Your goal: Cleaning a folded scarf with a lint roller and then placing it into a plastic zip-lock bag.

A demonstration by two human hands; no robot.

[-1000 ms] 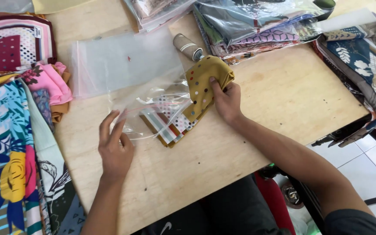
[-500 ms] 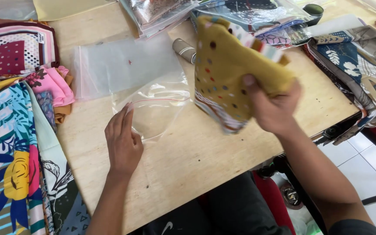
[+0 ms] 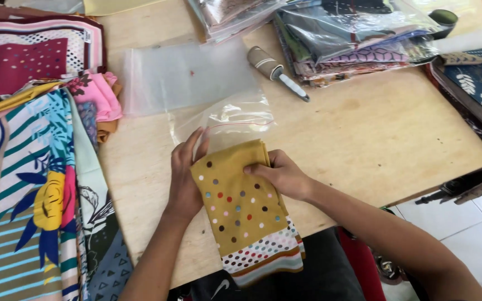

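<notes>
A folded mustard-yellow scarf (image 3: pixel 241 209) with coloured dots and a striped, dotted border lies on the wooden table (image 3: pixel 364 134) in front of me, its near end hanging over the edge. My right hand (image 3: pixel 280 175) grips its top right part. My left hand (image 3: pixel 184 175) holds the scarf's left edge and touches the mouth of a clear zip bag (image 3: pixel 227 120) lying just beyond the scarf. The scarf's far end sits at the bag's opening.
Another clear plastic bag (image 3: pixel 188 75) lies flat behind. A lint roller (image 3: pixel 274 69) rests at centre back. Bagged scarves (image 3: pixel 352 33) are stacked at the back right. Patterned folded scarves (image 3: pixel 29 167) cover the left side. Dark leaf-print fabric (image 3: pixel 475 83) lies at the right edge.
My right hand brought the yellow scarf down from the air to the table in front of the zip bag. My left hand moved onto the scarf's left edge.
</notes>
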